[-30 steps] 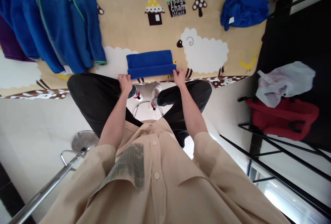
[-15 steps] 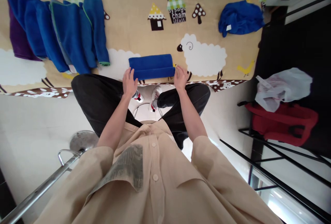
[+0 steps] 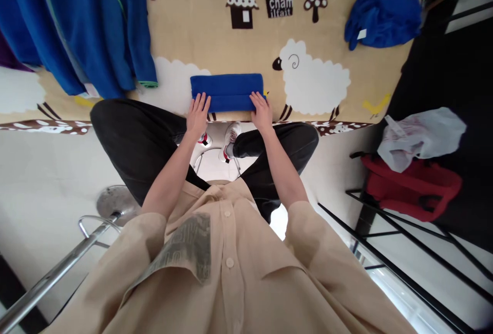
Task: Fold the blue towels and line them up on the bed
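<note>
A folded blue towel [image 3: 226, 90] lies on the near edge of a tan table cover [image 3: 200, 31] printed with sheep and little houses. My left hand [image 3: 198, 115] rests flat on the towel's near left corner, fingers stretched out. At the near right corner my right hand [image 3: 261, 114] lies flat in the same way, fingers extended. Both palms press on the cloth and hold nothing.
Several blue garments [image 3: 88, 25] hang over the table at the far left. A crumpled blue cloth [image 3: 381, 18] lies at the far right. A red bag [image 3: 412, 185] with a white plastic bag [image 3: 423, 136] on it sits on a black rack to the right. A metal stool [image 3: 111, 208] stands lower left.
Both hands let go of the towel's near edge and moved onto its top, fingers now laid flat. The towel's near fold has been pressed down flatter.
</note>
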The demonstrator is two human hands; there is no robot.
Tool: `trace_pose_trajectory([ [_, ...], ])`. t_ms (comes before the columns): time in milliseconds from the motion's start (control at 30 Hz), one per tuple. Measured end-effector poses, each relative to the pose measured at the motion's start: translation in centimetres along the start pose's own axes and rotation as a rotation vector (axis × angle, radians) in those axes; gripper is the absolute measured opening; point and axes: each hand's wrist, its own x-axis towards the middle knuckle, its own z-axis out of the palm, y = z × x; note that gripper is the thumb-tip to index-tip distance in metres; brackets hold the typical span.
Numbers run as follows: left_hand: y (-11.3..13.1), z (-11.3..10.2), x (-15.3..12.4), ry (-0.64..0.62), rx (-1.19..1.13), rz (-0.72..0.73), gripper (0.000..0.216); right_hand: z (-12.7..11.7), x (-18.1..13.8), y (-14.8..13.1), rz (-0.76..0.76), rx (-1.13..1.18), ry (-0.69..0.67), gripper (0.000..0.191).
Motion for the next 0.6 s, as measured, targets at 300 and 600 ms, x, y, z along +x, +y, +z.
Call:
trace_pose_trajectory([
  [300,-0.2,-1.8,0.3,-0.057,0.002,-0.007,0.072,-0.8,1.0,0.7,0.026,0.011,-0.017,0.074],
  [600,0.2,-1.9,-1.7,-0.161,-0.031,0.007,0.075,-2.1,-1.8,1.7,0.056,0.019,-0.059,0.068],
])
